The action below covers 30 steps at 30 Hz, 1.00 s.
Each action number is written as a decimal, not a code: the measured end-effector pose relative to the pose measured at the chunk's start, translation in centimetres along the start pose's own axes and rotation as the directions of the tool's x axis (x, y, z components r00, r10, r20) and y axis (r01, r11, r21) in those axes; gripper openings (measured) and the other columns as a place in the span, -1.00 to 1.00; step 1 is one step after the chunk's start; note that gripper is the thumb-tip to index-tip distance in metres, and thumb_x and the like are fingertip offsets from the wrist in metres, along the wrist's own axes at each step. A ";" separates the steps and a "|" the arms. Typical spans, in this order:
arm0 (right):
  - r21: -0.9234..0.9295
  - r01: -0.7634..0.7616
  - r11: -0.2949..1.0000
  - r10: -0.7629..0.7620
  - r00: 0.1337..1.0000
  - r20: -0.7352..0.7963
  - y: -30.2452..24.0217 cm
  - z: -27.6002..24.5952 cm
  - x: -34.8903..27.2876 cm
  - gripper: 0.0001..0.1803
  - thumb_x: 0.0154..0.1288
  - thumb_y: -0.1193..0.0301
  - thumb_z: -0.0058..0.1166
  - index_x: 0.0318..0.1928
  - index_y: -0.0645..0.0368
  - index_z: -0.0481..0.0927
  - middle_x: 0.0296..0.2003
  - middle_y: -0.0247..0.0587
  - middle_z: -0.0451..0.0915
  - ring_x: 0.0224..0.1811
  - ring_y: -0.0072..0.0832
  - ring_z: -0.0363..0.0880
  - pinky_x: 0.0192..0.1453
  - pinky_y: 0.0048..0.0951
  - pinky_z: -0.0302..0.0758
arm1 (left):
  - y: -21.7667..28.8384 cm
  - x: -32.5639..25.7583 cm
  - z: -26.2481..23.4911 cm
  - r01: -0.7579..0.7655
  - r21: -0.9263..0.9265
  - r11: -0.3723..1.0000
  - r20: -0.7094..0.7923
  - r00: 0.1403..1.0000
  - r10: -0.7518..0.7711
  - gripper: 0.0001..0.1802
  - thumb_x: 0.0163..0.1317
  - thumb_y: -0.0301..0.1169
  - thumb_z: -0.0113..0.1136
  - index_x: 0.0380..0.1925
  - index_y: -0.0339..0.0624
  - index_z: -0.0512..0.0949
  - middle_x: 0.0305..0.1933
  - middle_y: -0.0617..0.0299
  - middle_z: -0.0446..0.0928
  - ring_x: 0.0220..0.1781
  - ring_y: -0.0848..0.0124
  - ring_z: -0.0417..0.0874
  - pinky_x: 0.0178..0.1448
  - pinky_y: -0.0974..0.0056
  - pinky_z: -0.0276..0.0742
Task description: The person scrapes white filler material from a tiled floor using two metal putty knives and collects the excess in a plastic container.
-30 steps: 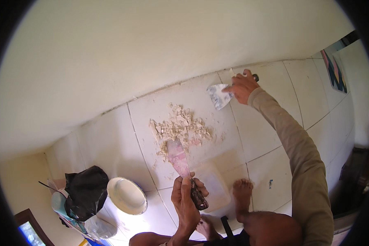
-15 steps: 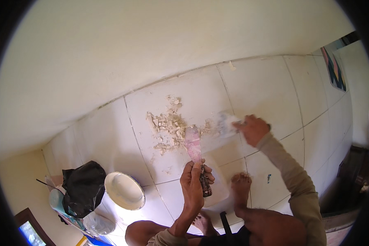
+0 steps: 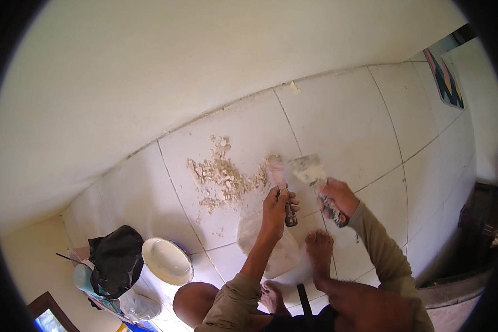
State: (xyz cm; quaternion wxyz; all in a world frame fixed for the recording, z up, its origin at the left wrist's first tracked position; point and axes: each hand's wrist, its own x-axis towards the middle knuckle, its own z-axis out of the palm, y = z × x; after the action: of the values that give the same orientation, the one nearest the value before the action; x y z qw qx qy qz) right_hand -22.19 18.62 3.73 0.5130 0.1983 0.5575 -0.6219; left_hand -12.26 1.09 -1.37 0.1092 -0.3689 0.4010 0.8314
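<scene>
A narrow putty knife (image 3: 277, 169) with a pink-stained blade is gripped in my left hand (image 3: 274, 213), its tip down among flakes at the right end of the pile. My right hand (image 3: 339, 198) is closed round the dark, smeared handle of a wider putty knife (image 3: 310, 168). Pale residue coats that wide blade, which is tilted just right of the narrow one. Dry paint or putty flakes (image 3: 227, 176) lie scattered on the white tiles, left of both blades. Beneath my left forearm is a whitish plastic tub (image 3: 285, 257), partly hidden.
A white container of pale paste (image 3: 167, 261) stands at lower left, beside a black plastic bag (image 3: 116, 257) and a clear bag (image 3: 140, 304). The cream wall (image 3: 205, 61) meets the floor beyond the flakes. My bare foot (image 3: 319, 252) rests right of the tub. Dark furniture (image 3: 477, 218) stands far right.
My left hand has moved right and away from me with the narrow putty knife. The wide putty knife, blurred before, has turned, and its blade now sits close to the narrow one.
</scene>
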 end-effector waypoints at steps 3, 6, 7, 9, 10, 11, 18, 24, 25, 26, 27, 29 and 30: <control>0.056 -0.019 0.998 0.011 0.991 0.134 0.8 1.7 -0.4 -0.76 0.38 0.28 0.02 -0.12 0.18 0.40 -0.48 -0.17 0.54 -0.70 -0.45 0.50 -0.70 -0.45 0.41 | -1.1 0.9 0.4 0.012 0.087 0.996 0.029 0.999 -0.015 -0.80 0.45 -0.40 -0.07 -0.09 -0.31 0.42 -0.29 0.18 0.51 -0.34 0.45 0.56 -0.26 0.34 0.57; 0.183 -0.189 0.965 0.159 0.973 0.165 1.5 2.0 0.2 -0.77 0.38 0.27 -0.01 -0.16 0.17 0.41 -0.48 -0.19 0.54 -0.70 -0.44 0.49 -0.71 -0.41 0.40 | -2.2 1.4 1.2 -0.063 0.127 0.990 -0.016 0.998 0.066 -0.81 0.42 -0.44 -0.07 -0.08 -0.32 0.42 -0.30 0.17 0.52 -0.37 0.46 0.55 -0.29 0.33 0.56; 0.184 -0.186 0.965 0.158 0.975 0.159 1.6 2.3 0.4 -0.77 0.38 0.27 -0.01 -0.16 0.17 0.41 -0.48 -0.19 0.54 -0.70 -0.44 0.49 -0.71 -0.41 0.40 | -2.4 1.3 1.3 -0.062 0.126 0.990 -0.010 0.998 0.064 -0.81 0.42 -0.44 -0.07 -0.08 -0.32 0.42 -0.30 0.17 0.52 -0.37 0.46 0.55 -0.29 0.33 0.56; 0.187 -0.096 0.978 0.085 0.994 0.061 1.2 3.4 1.5 -0.77 0.39 0.27 -0.02 -0.18 0.19 0.42 -0.49 -0.20 0.53 -0.71 -0.43 0.48 -0.72 -0.38 0.40 | -2.1 1.0 1.2 0.034 0.241 0.970 -0.080 0.997 -0.015 -0.79 0.41 -0.47 -0.10 -0.05 -0.34 0.42 -0.31 0.17 0.52 -0.39 0.49 0.53 -0.35 0.35 0.52; 0.194 -0.098 0.976 0.089 0.995 0.053 1.2 3.5 2.2 -0.77 0.39 0.27 -0.02 -0.18 0.19 0.42 -0.49 -0.20 0.53 -0.71 -0.43 0.48 -0.72 -0.38 0.40 | -2.6 0.8 1.4 0.043 0.242 0.969 -0.076 0.997 -0.025 -0.79 0.41 -0.47 -0.10 -0.05 -0.34 0.42 -0.31 0.17 0.52 -0.39 0.49 0.53 -0.35 0.35 0.52; 0.212 -0.100 0.972 0.090 0.994 0.057 1.1 3.5 3.4 -0.77 0.39 0.27 -0.02 -0.19 0.19 0.42 -0.49 -0.20 0.53 -0.71 -0.43 0.48 -0.72 -0.38 0.41 | -3.1 0.7 1.6 0.006 0.250 0.968 -0.087 0.996 0.016 -0.78 0.40 -0.48 -0.10 -0.04 -0.35 0.42 -0.31 0.16 0.52 -0.39 0.49 0.53 -0.37 0.35 0.50; 0.173 -0.156 0.972 0.144 0.986 0.080 0.3 5.3 2.2 -0.72 0.37 0.29 -0.04 -0.32 0.29 0.46 -0.58 -0.14 0.51 -0.73 -0.35 0.51 -0.70 -0.30 0.45 | -6.0 2.0 -0.3 -0.150 0.217 0.965 -0.113 0.978 0.177 -0.77 0.40 -0.49 -0.12 -0.02 -0.33 0.43 -0.36 0.16 0.51 -0.42 0.50 0.51 -0.41 0.38 0.47; 0.144 -0.047 0.988 0.040 0.998 0.053 -0.2 3.0 4.8 -0.73 0.38 0.28 -0.01 -0.34 0.25 0.47 -0.63 -0.20 0.50 -0.74 -0.43 0.47 -0.71 -0.40 0.43 | -2.4 0.7 1.6 0.017 0.205 0.979 -0.012 1.000 -0.015 -0.73 0.42 -0.53 -0.17 0.06 -0.34 0.41 -0.20 0.19 0.55 -0.30 0.53 0.56 -0.27 0.37 0.54; 0.147 -0.040 0.988 0.036 0.999 0.032 -0.5 3.3 5.1 -0.71 0.40 0.27 -0.04 -0.34 0.25 0.49 -0.61 -0.20 0.52 -0.75 -0.43 0.47 -0.70 -0.41 0.44 | -2.5 0.6 1.4 0.017 0.209 0.978 -0.012 1.000 -0.015 -0.73 0.42 -0.53 -0.17 0.06 -0.34 0.41 -0.20 0.19 0.55 -0.30 0.53 0.56 -0.27 0.37 0.54; 0.150 -0.039 0.988 0.034 0.999 0.033 -0.4 3.7 4.3 -0.71 0.40 0.27 -0.04 -0.34 0.25 0.49 -0.61 -0.20 0.52 -0.75 -0.43 0.47 -0.70 -0.41 0.44 | -2.7 0.4 1.3 0.028 0.189 0.982 -0.037 0.999 -0.021 -0.73 0.44 -0.51 -0.17 0.06 -0.34 0.41 -0.25 0.22 0.54 -0.33 0.54 0.55 -0.30 0.38 0.52; 0.164 -0.118 0.979 0.112 0.993 0.044 -0.2 4.8 3.2 -0.69 0.41 0.24 -0.06 -0.35 0.25 0.49 -0.63 -0.19 0.51 -0.76 -0.42 0.47 -0.69 -0.41 0.44 | -2.7 0.6 0.8 0.028 0.163 0.986 -0.079 0.997 -0.015 -0.74 0.46 -0.49 -0.16 0.06 -0.33 0.41 -0.29 0.25 0.53 -0.37 0.55 0.54 -0.33 0.40 0.51; 0.176 -0.132 0.975 0.126 0.991 0.041 1.5 5.2 2.1 -0.64 0.41 0.19 -0.09 -0.36 0.25 0.50 -0.66 -0.19 0.49 -0.76 -0.40 0.45 -0.68 -0.38 0.44 | -3.7 1.2 0.7 -0.063 0.133 0.989 -0.098 0.992 0.077 -0.75 0.47 -0.48 -0.16 0.04 -0.33 0.42 -0.31 0.26 0.52 -0.41 0.56 0.52 -0.36 0.42 0.49; 0.177 -0.132 0.975 0.127 0.991 0.039 1.4 4.8 2.6 -0.64 0.41 0.19 -0.09 -0.36 0.25 0.50 -0.66 -0.19 0.49 -0.76 -0.40 0.45 -0.68 -0.38 0.44 | -4.1 1.2 0.9 -0.145 0.106 0.984 -0.107 0.982 0.157 -0.76 0.47 -0.47 -0.16 0.02 -0.32 0.42 -0.33 0.27 0.51 -0.45 0.57 0.51 -0.40 0.44 0.47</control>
State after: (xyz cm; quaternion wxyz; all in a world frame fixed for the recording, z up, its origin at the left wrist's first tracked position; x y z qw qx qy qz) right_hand -20.43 13.43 2.39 0.5401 0.2711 0.4782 -0.6373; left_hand -11.62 4.32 -4.32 0.0404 -0.3788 0.4737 0.7940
